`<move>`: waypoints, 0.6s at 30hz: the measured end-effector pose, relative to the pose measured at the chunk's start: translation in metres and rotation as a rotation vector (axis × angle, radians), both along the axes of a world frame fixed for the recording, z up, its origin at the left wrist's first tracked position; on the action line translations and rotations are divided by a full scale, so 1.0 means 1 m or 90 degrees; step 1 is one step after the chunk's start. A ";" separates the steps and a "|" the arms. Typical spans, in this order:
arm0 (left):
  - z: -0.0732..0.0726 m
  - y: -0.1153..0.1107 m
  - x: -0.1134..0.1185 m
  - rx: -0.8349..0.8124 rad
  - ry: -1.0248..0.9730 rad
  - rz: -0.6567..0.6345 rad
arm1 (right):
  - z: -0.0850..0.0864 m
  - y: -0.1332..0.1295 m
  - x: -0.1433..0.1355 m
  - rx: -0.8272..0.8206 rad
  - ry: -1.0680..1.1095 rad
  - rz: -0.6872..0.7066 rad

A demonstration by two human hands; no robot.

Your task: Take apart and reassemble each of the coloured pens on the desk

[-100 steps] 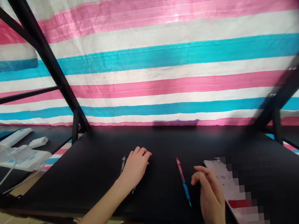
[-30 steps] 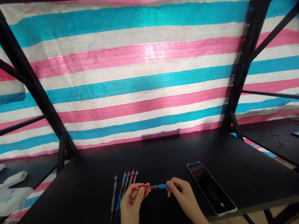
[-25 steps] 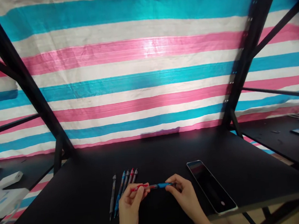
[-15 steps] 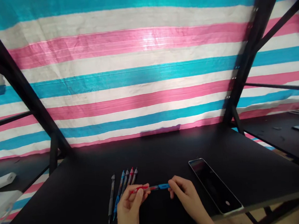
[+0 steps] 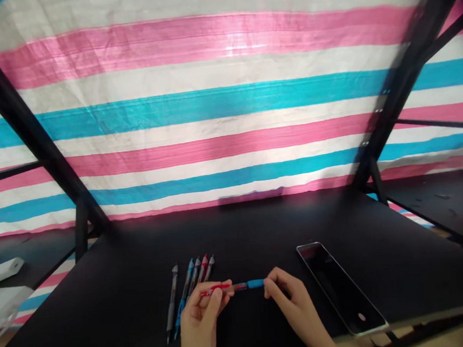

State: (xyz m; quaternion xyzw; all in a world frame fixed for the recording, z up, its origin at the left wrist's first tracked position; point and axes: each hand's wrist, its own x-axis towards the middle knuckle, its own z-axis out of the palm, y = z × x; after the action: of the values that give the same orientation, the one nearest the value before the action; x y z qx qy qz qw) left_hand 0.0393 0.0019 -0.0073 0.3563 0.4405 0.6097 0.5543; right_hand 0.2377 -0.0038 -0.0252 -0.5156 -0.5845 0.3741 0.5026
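Observation:
A pen with a red part at one end and a blue part at the other is held level above the black table. My left hand pinches its red end between thumb and fingers. At the blue end, the fingertips of my right hand are closed on the tip. Just beyond and left of my left hand lie several pens side by side: a grey pen at the outside, a blue pen beside it, and a red-tipped pen among others. My left hand partly covers them.
A dark-screened phone lies on the black table, right of my right hand. Black metal beams slope up on both sides before a striped sheet. White boxes sit on a neighbouring surface at left.
The view has tilted down slightly and shifted everything a little. Both hands keep their hold on the pen, and the right hand sits slightly farther from the left.

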 end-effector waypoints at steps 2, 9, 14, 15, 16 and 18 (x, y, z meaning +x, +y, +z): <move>-0.001 0.000 0.000 -0.002 -0.001 0.002 | 0.001 -0.001 0.000 0.002 0.019 -0.003; -0.006 -0.001 -0.001 -0.002 -0.006 0.002 | -0.007 -0.001 0.003 -0.011 0.042 -0.008; -0.003 0.000 0.000 -0.017 -0.031 0.030 | -0.015 -0.003 0.012 -0.014 0.175 -0.001; -0.003 0.000 0.001 -0.018 -0.037 0.035 | -0.015 -0.003 0.013 -0.014 0.202 -0.002; -0.003 0.000 0.001 -0.019 -0.042 0.039 | -0.015 -0.004 0.013 -0.013 0.227 -0.006; -0.003 0.000 0.001 -0.019 -0.050 0.042 | -0.015 -0.005 0.014 0.000 0.280 -0.023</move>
State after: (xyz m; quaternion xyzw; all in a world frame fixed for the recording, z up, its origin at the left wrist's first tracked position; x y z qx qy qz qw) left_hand 0.0401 0.0022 -0.0101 0.3088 0.4388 0.6344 0.5564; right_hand 0.2513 -0.0084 -0.0405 -0.4323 -0.4514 0.4683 0.6245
